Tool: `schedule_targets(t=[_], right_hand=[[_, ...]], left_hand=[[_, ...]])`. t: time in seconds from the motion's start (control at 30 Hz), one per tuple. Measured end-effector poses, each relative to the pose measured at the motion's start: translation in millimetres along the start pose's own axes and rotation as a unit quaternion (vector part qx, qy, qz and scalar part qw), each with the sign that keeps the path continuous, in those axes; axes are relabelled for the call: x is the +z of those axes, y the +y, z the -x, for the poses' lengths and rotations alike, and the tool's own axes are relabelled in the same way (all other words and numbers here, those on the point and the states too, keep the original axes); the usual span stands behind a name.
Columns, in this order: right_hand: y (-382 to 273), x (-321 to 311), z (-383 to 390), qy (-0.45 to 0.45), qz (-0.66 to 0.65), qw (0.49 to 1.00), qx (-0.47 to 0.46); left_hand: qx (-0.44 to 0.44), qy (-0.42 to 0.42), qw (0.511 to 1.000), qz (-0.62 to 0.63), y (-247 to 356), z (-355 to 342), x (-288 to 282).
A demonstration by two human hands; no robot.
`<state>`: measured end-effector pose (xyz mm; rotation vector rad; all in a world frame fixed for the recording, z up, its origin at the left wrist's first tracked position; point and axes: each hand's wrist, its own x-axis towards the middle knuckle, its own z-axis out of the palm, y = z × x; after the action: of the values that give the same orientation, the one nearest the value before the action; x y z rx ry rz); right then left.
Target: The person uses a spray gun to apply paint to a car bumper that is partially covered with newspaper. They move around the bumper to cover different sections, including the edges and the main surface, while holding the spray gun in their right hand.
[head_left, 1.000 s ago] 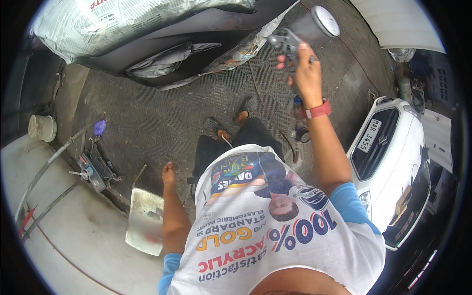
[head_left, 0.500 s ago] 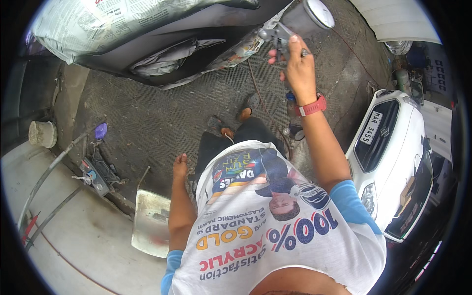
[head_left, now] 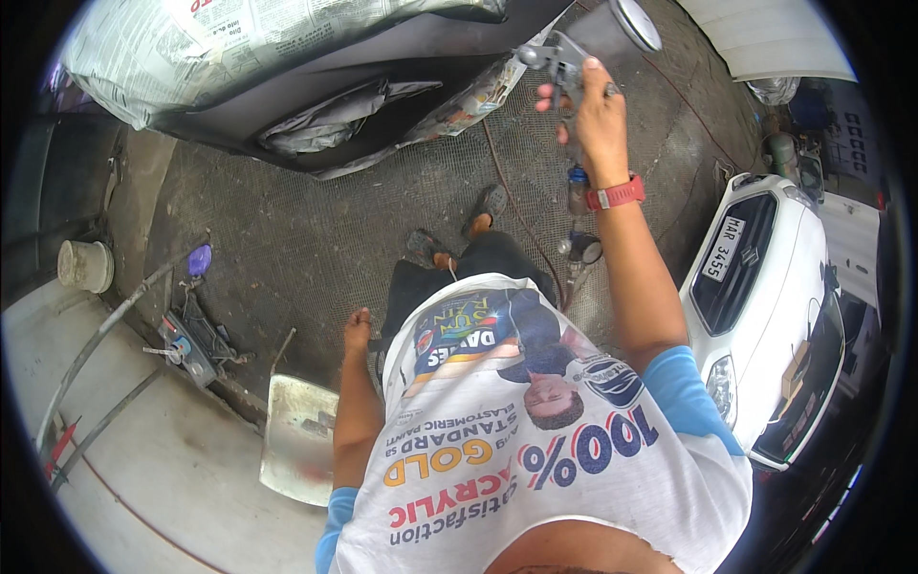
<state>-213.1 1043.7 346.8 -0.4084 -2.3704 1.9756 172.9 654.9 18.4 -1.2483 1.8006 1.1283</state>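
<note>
My right hand (head_left: 601,124) is wrapped round a metal spray gun (head_left: 564,72), its nozzle end towards the left. A grey cup with a white lid (head_left: 626,27) sits at the gun's far side. Left of the gun is a dark-coated car bumper (head_left: 382,53), apart from it, with crumpled masking in its opening (head_left: 330,129). Newspaper (head_left: 239,38) covers the panel above. My left hand (head_left: 358,330) hangs low at my side, fingers curled, with nothing seen in it. A blue-topped clear fitting (head_left: 578,189) shows below my right wrist.
A white car (head_left: 746,277) stands close on the right. A thin hose (head_left: 516,196) crosses the mesh-patterned floor (head_left: 287,220). On the left are a bucket (head_left: 86,266), bent metal pipes (head_left: 96,335), a jack-like metal tool (head_left: 191,349) and a pale panel (head_left: 296,440) beside my left arm.
My right hand and the spray gun have moved slightly right. The blue-topped fitting below the wrist shows more fully. My left hand has shifted slightly down and right.
</note>
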Motion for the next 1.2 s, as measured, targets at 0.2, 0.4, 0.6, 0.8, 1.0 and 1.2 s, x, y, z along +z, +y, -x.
schedule_targets(t=[0.2, 0.4, 0.6, 0.8, 1.0, 1.2], right_hand=[[14.1, -45.5, -11.3, 0.073, 0.069, 0.995, 0.001], [-0.3, -21.2, -8.7, 0.055, 0.049, 0.997, -0.022], [-19.4, 31.2, 1.6, -0.055, 0.045, 0.996, -0.053], [-30.9, 52.3, 7.0, -0.116, -0.032, 0.991, -0.05], [-23.5, 35.1, -5.3, -0.038, 0.02, 0.997, -0.059], [-17.4, 48.0, 1.2, -0.027, 0.044, 0.994, -0.092]], left_hand=[[0.001, -0.024, 1.0, -0.015, 5.6, -2.1, 4.2], [0.023, 0.007, 1.0, 0.01, 22.8, -5.9, -17.2], [0.055, 0.062, 0.996, 0.024, 37.1, -9.4, -24.1], [0.046, 0.008, 0.999, 0.01, 28.5, -9.9, -11.1], [0.013, 0.003, 1.0, 0.003, -3.8, -13.3, -2.2], [0.004, -0.018, 1.0, 0.006, -7.9, -7.7, -5.2]])
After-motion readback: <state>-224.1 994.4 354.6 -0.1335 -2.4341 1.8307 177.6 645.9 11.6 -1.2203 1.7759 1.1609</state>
